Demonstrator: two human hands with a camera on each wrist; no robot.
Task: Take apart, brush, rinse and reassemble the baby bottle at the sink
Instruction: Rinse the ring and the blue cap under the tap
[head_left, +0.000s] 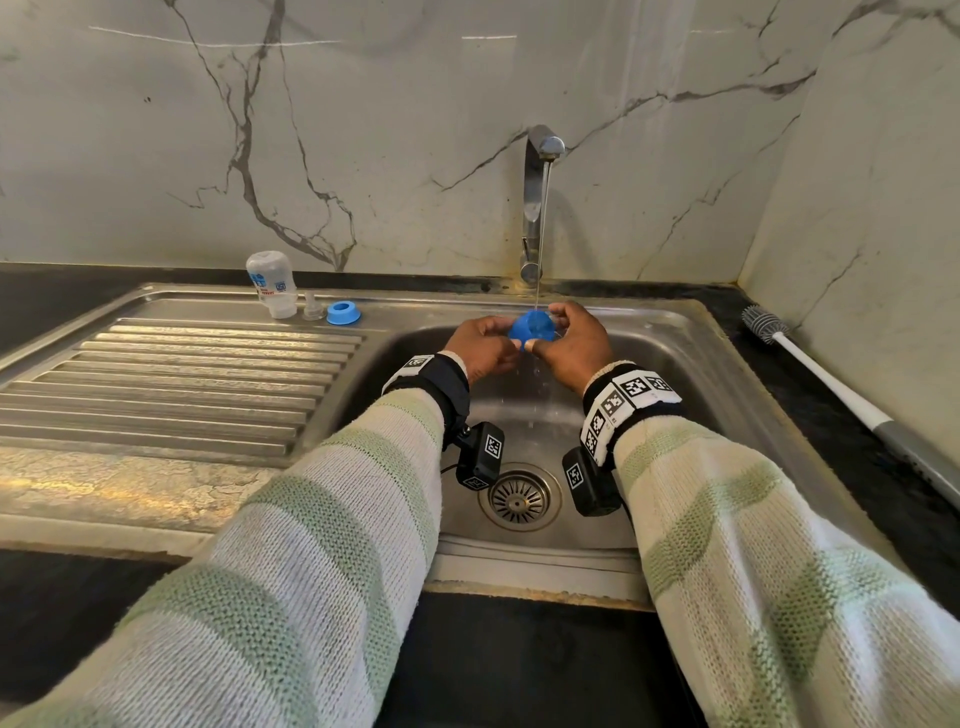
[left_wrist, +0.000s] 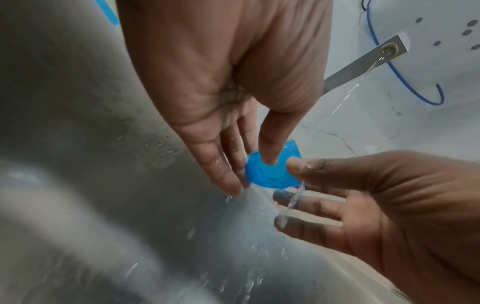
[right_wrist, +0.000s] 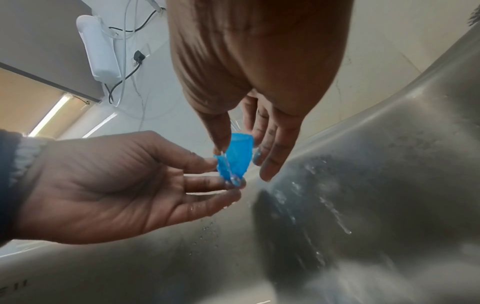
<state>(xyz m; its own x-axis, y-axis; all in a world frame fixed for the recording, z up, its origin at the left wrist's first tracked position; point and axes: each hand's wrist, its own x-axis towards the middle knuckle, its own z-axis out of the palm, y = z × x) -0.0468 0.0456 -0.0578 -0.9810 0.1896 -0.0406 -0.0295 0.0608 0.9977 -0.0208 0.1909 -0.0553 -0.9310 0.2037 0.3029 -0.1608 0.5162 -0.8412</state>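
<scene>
A small blue cap (head_left: 532, 328) is under the thin water stream (head_left: 541, 234) over the sink basin (head_left: 670, 364). My left hand (head_left: 496, 338) pinches it between thumb and fingers from the left. From the right, my right hand (head_left: 558, 330) pinches it too. Seen from the left wrist, the cap (left_wrist: 270, 174) has my left hand (left_wrist: 254, 174) on it, and water runs off its lower edge. The right wrist view shows the cap (right_wrist: 235, 158) between the thumb and fingers of my right hand (right_wrist: 241, 156). The clear bottle body (head_left: 272, 283) stands upside down on the drainboard, with the nipple (head_left: 311, 307) and blue ring (head_left: 343, 313) beside it.
The tap (head_left: 540, 156) rises behind the basin against the marble wall and is running. A long white bottle brush (head_left: 810, 364) lies on the dark counter at the right. The drain (head_left: 519, 496) is in the basin's near part. The ribbed drainboard (head_left: 182, 379) stretches to the left.
</scene>
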